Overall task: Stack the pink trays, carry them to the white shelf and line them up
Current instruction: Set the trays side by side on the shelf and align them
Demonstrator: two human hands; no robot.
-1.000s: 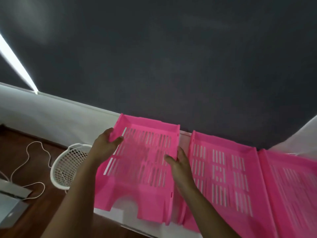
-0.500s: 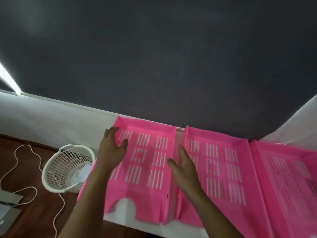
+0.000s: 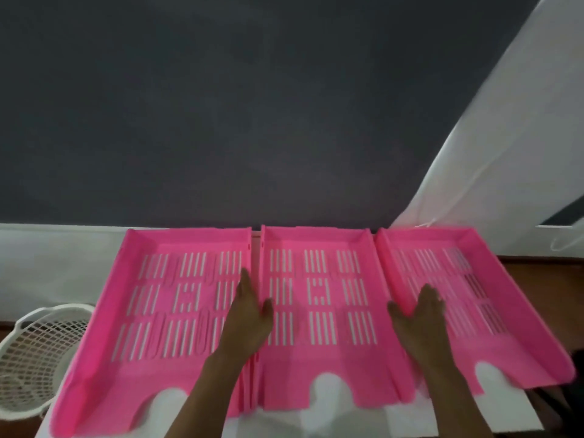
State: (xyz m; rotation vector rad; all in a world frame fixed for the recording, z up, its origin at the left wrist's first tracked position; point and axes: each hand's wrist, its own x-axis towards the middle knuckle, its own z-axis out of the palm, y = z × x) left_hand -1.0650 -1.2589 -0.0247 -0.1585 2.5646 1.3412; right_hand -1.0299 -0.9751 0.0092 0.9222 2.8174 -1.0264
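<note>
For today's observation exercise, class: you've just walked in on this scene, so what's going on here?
A person is lining up three pink trays side by side on a white shelf. The left hand rests flat across the seam between the left tray and the middle tray. The right hand lies open on the right tray, near the middle tray's edge. Neither hand has a grip on anything. A white basket stands lower left.

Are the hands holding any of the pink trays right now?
No, nothing is held. The left hand lies flat where the left tray meets the middle tray. The right hand lies flat on the right tray.
</note>
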